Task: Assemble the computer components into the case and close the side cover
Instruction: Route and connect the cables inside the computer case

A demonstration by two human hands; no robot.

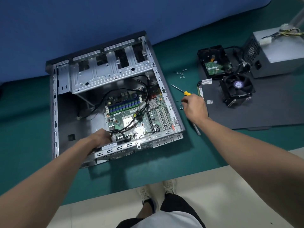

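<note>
The open computer case point(54, 112) lies on its side on the green table, with the motherboard point(128, 112) inside and black cables draped over it. My left hand point(98, 137) is inside the case by its near edge, fingers curled round a black cable point(120, 131) next to a white connector. My right hand point(195, 107) hovers right of the case, fingertips down over a few small screws point(181, 106). The yellow-handled screwdriver point(186, 93) lies just beyond that hand, its handle end hidden by it. I cannot see whether the fingers hold anything.
More screws point(181, 74) are scattered farther back. On the dark side cover point(263, 112) stand the hard drive point(213, 63) and the cooler fan point(236, 89); the grey power supply point(276, 53) is behind. A green memory stick point(199, 91) and a metal strip point(196, 129) lie near my right hand.
</note>
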